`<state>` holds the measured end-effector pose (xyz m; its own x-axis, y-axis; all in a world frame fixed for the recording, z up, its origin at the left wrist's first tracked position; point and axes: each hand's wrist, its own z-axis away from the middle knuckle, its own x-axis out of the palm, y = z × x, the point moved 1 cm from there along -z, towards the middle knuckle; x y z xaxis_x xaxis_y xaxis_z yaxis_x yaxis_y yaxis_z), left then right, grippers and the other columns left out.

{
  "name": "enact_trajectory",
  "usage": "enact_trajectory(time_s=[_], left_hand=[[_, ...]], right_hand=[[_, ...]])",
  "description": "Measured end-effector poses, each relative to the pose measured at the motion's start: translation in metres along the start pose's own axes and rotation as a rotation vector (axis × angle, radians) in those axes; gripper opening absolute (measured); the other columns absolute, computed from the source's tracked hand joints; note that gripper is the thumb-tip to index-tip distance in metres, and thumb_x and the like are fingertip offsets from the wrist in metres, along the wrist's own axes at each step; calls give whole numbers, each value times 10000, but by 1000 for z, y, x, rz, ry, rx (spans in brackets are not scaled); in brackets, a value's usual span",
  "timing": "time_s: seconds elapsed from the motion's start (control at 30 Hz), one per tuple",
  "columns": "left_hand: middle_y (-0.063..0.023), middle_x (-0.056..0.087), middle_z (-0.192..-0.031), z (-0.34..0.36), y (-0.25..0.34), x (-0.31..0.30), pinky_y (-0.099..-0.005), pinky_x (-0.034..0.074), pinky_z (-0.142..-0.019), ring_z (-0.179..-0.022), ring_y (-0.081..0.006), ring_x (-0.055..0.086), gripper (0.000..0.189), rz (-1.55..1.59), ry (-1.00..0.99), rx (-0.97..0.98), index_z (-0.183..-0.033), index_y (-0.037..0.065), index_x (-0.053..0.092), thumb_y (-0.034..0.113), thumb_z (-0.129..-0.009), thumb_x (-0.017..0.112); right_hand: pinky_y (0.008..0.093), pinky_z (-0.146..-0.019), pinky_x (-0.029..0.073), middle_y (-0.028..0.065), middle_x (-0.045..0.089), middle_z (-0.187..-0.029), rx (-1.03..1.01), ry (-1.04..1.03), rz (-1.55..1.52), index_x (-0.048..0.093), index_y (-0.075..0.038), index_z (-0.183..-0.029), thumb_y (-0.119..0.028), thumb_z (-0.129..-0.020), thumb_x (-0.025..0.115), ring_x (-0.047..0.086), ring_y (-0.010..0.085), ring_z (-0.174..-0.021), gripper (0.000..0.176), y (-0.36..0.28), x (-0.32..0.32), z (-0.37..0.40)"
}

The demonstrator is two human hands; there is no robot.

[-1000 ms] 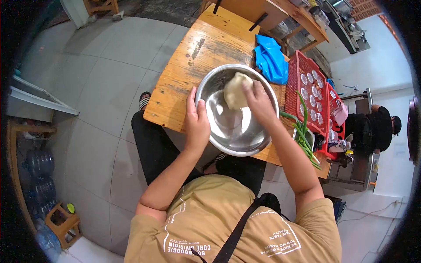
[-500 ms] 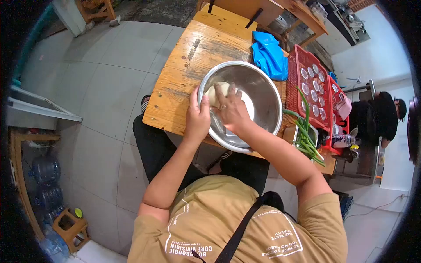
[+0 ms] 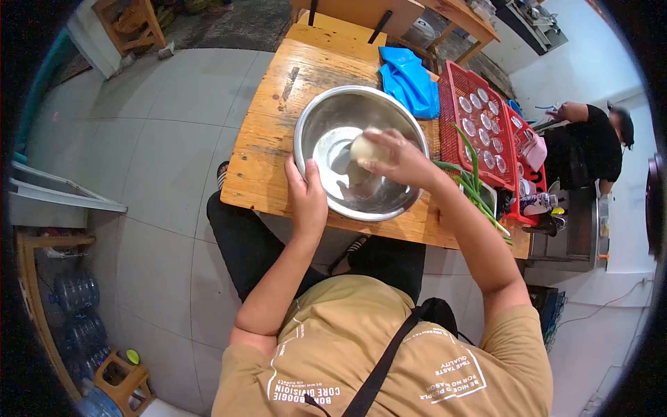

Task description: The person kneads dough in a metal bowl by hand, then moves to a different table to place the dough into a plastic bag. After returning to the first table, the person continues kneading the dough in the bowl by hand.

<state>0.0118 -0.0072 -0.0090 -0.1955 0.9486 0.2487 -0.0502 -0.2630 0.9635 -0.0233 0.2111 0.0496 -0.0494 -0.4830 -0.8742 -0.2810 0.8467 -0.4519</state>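
Note:
A wide steel mixing bowl (image 3: pixel 319 125) stands on the wooden table in front of me. My left hand (image 3: pixel 306 194) is closed on its near-left rim, thumb on the inside and fingers along the outer wall. Inside the bowl, my right hand (image 3: pixel 399 161) has its fingers wrapped round a pale ball of dough (image 3: pixel 364 149), somewhat smeared by motion. The dough's right side is hidden by the fingers.
Behind the bowl on the wooden table (image 3: pixel 267 128) lies a blue plastic bag (image 3: pixel 410 83). To the right are a red basket (image 3: pixel 451 87) with several clear cups and some green onions (image 3: pixel 475 184). A person in black (image 3: pixel 590 146) stands beyond.
My right hand has gone from pressing the dough at the bowl's left side to gripping it, and has moved right with it. The left hand stays on the rim.

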Motion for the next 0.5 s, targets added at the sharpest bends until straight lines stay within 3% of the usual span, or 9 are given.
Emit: enact_trajectory(time_s=[0.07,0.1,0.13,0.2,0.23,0.33,0.37,0.4,0.5], left_hand=[[-224,589,-1320,0,-4,-6,-394,444,-1026,-1203,-297,578,427,-25,-19,6,-1415,-37,453,231,-1084,480],[-222,582,-1332,0,-3,-9,-393,440,-1037,-1217,-299,569,446,-48,-29,12,-1422,-46,445,235,-1080,492],[-222,582,-1332,-5,-1,-10,-393,440,-1037,-1217,-299,569,446,-51,-28,10,-1422,-46,445,235,-1080,492],[-228,567,-1361,-25,7,-8,-391,429,-1057,-1252,-304,550,474,-116,-41,64,-1426,-64,440,239,-1069,515],[-221,568,-1375,-40,3,-8,-387,422,-1067,-1270,-292,544,479,-147,-83,81,-1433,-53,447,252,-1069,510],[-207,582,-1370,-56,-1,-8,-387,420,-1071,-1278,-287,548,472,-45,-190,-60,-1435,-28,462,268,-1070,501],[-211,621,-1317,-57,-1,-10,-402,443,-1041,-1235,-306,587,453,-150,-208,8,-1426,-16,468,270,-1075,479],[-211,621,-1317,-59,-2,-12,-402,443,-1041,-1235,-306,587,453,-154,-210,5,-1426,-16,468,270,-1075,479],[-242,648,-1249,-58,-4,-14,-432,474,-983,-1149,-356,634,429,-191,-251,-8,-1400,-27,470,250,-1074,472]], right_hand=[[418,-979,544,243,581,-1376,250,-178,-460,517,-115,-1482,-223,-875,763,664,374,-1120,663,2,-6,4],[423,-1011,532,353,485,-1436,277,-139,-299,440,-32,-1519,-343,-864,779,652,407,-1135,800,2,-12,0],[423,-1011,532,353,485,-1436,279,-141,-302,440,-32,-1519,-343,-864,779,652,407,-1135,800,1,-7,-1],[419,-1002,537,425,459,-1396,469,-257,234,358,86,-1515,-514,-845,758,646,423,-1152,985,-7,14,-4],[431,-952,558,422,505,-1317,498,-346,219,313,159,-1491,-665,-823,704,641,430,-1162,1131,-10,30,-6],[459,-907,572,406,528,-1271,275,-312,441,353,167,-1463,-672,-829,698,633,444,-1162,1107,-34,52,0],[478,-857,583,401,539,-1254,214,-256,420,462,125,-1392,-634,-842,710,650,464,-1107,969,-27,60,-1],[478,-857,583,401,539,-1254,217,-258,417,462,125,-1392,-634,-842,710,650,464,-1107,969,-24,64,-3],[493,-836,574,325,627,-1174,184,-177,320,599,5,-1188,-585,-892,666,695,462,-957,663,-14,68,-25]])
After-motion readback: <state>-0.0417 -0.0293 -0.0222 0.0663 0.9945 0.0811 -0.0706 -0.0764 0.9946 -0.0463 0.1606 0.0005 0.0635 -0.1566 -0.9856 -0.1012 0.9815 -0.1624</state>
